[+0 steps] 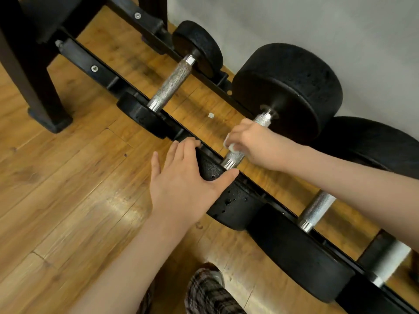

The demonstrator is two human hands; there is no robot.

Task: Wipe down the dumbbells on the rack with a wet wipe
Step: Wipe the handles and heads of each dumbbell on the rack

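My right hand (251, 141) keeps a curled grip on a white wet wipe (230, 145) wrapped on the knurled handle of the middle dumbbell (288, 91). It lies across the black rack (95, 69), long axis running from me toward the wall. My left hand (183, 180), fingers straight, rests on its near head.

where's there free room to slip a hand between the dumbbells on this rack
The widest gap lies between the small dumbbell and the big one, over bare floor between the rails. It is tight to the right: the big one's near head touches the next dumbbell. The left hand and right hand crowd that handle.
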